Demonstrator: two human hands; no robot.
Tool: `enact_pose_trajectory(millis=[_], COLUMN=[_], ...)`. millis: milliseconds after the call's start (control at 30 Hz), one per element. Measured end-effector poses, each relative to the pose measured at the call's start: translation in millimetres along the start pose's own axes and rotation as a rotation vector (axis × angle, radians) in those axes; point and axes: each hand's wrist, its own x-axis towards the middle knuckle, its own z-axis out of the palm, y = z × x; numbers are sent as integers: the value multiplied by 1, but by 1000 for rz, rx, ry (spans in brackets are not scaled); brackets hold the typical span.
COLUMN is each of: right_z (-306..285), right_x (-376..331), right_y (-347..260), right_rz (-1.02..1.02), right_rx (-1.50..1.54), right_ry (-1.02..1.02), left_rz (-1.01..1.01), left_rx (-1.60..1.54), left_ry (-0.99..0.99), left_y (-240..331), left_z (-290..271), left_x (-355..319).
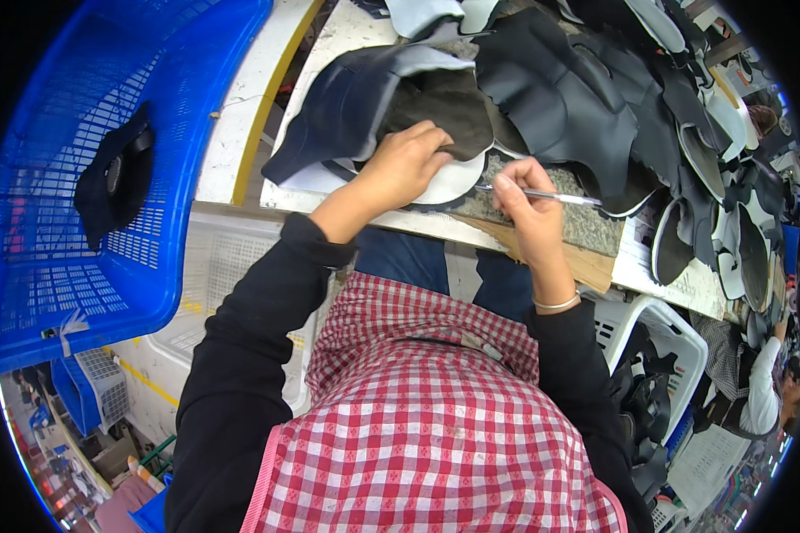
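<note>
Black shoe uppers with pale linings lie on the worktable. My left hand (404, 171) is closed on the near edge of one black shoe upper (340, 105), its fingers bent over the dark inner part. A white lining piece (454, 181) shows just below those fingers. In my right hand (532, 206) is a slim pen (556, 194), pinched between thumb and fingers. Its tip points left, close to the white piece; whether it touches cannot be made out. Right beyond that hand, more black uppers (560, 93) overlap in a pile.
A blue plastic basket (171, 266) on the left holds one black upper (116, 178). The white table edge (240, 115) runs beside it. At lower right stands a white crate (684, 342) of black pieces. Another person's sleeve (761, 391) shows at far right.
</note>
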Motion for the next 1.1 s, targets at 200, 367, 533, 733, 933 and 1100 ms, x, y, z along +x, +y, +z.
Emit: enact_pose_trajectory(millis=[200, 367, 533, 733, 933, 1100], right_z=[14, 18, 18, 16, 15, 6], right_x=[13, 16, 20, 20, 16, 12], right_y=[11, 22, 28, 26, 21, 18], right_rz=[-95, -154, -149, -170, -115, -129], right_rx=[-351, -455, -550, -549, -413, -172], right_ry=[93, 179, 203, 165, 177, 273], left_rz=[-37, -14, -20, -1, -2, 314], left_rx=[43, 68, 79, 67, 49, 439], left_ry=[123, 119, 139, 172, 173, 499], left_y=[-3, -5, -1, -4, 8, 42], left_z=[22, 20, 21, 23, 18, -2], left_x=[1, 1, 1, -2, 1, -4])
